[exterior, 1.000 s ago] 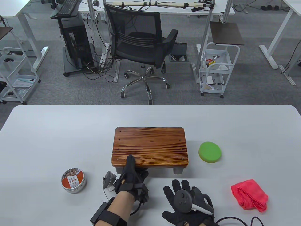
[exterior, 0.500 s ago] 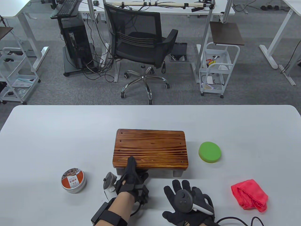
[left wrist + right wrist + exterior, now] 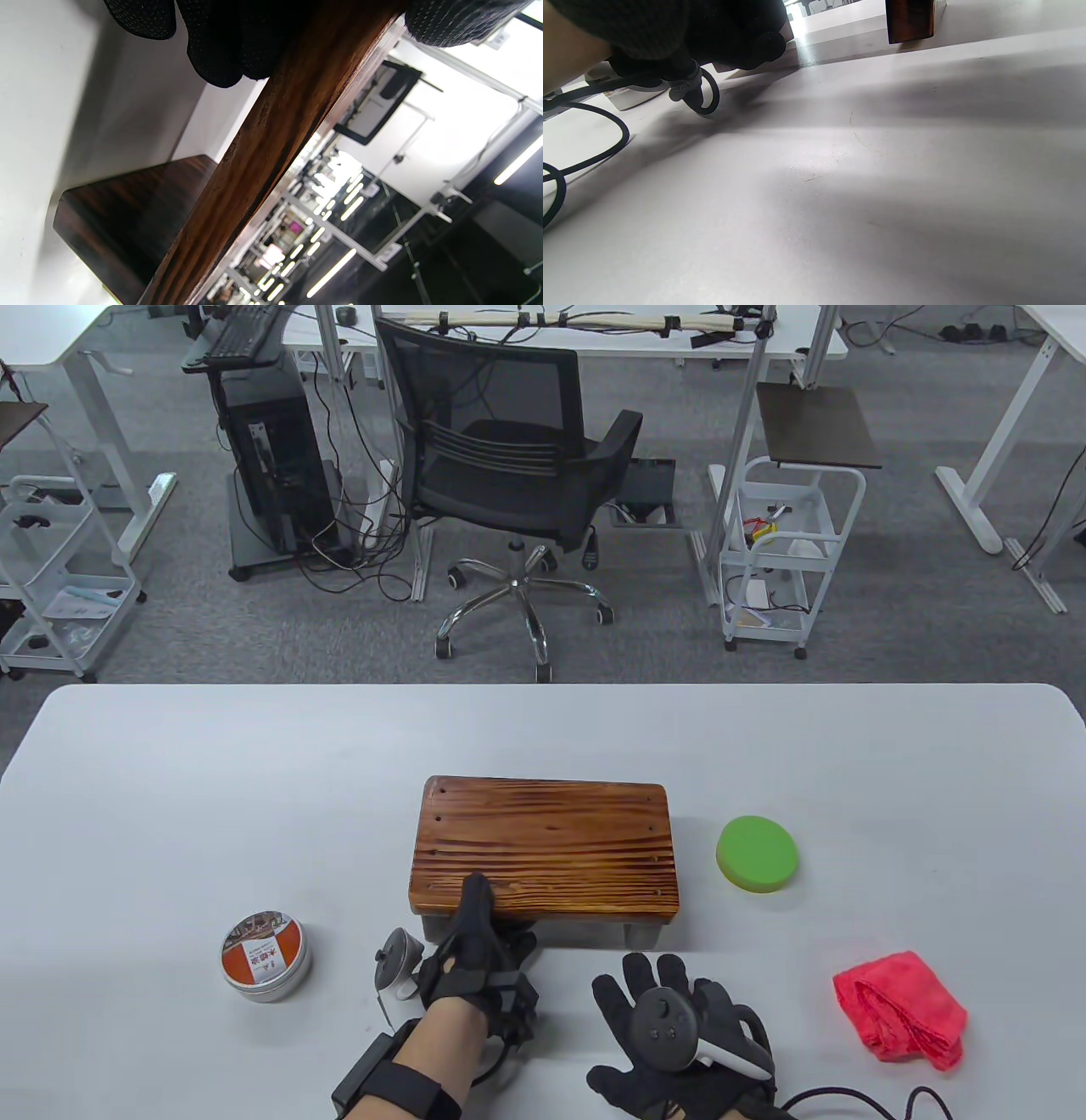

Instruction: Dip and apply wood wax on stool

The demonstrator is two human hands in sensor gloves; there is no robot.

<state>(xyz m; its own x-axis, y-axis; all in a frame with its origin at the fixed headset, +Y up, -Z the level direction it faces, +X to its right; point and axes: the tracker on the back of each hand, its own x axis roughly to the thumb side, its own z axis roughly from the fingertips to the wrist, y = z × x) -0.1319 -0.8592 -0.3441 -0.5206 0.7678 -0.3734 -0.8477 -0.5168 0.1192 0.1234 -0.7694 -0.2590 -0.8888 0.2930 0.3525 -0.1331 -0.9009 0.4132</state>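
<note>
One left hand [image 3: 472,954] grips the stool's [image 3: 547,848] near edge; right hand [image 3: 679,1035] lies flat, fingers spread.

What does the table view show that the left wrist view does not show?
Only the table view shows the wax tin, the green sponge, the red cloth, the right hand lying flat on the table, and the stool's whole top. Only the left wrist view shows the stool's underside and a leg close up. Both show the left hand gripping the stool at its near edge.
</note>
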